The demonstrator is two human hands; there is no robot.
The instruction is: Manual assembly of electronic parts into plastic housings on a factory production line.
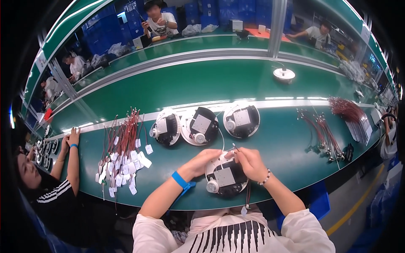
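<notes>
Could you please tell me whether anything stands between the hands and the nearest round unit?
Nothing visible does: the left hand and right hand are at the far edge of the unit. A thin white cable runs beyond them, apparently without blocking either.

Bright overhead light; soft, weak shadows. White glare bands along far edge of glossy dark-green flat surface (289, 145), ahead of fingers (244, 157). White round fixture (284, 74), far ahead-right of fingers, nearly washed out. Detail at fingers slightly soft. Straight edges bowed, corners black; far background hazy.
</notes>
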